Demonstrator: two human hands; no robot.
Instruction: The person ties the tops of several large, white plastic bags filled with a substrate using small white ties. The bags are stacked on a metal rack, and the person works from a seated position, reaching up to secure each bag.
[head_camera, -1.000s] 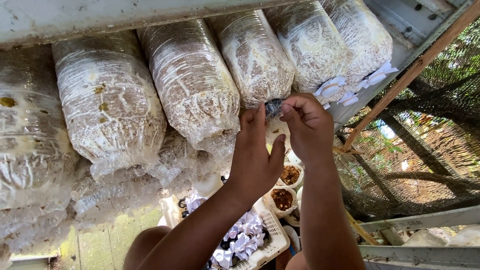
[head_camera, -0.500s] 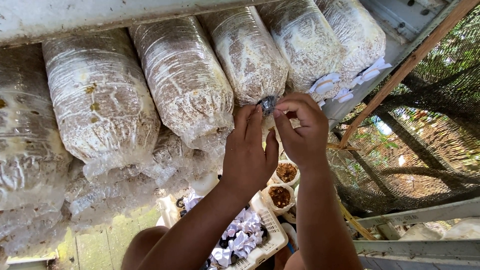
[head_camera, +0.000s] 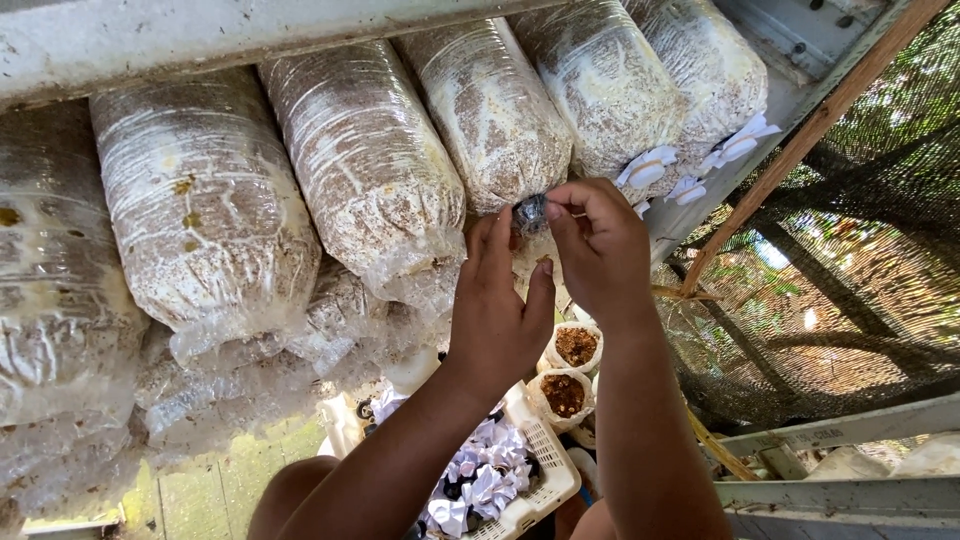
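Both my hands reach up to the mouth of a clear plastic mushroom bag (head_camera: 495, 115) lying on a rack. My right hand (head_camera: 598, 248) pinches a small dark cap (head_camera: 530, 214) at the bag's neck with thumb and fingers. My left hand (head_camera: 497, 305) presses against the crumpled plastic just below the cap, fingers stretched up. Whether the left hand grips the plastic is hidden.
Several similar white-and-brown filled bags (head_camera: 205, 205) lie side by side under a metal shelf beam (head_camera: 200, 40). Below my arms sits a white basket (head_camera: 545, 470) of paper-wrapped plugs, beside two open bags of brown substrate (head_camera: 574, 346). A wooden pole (head_camera: 800, 140) and dark netting stand at right.
The view has shifted slightly, so the bags sit further right. My hands stay at the same bag's neck, the right fingers still working on the dark cap.
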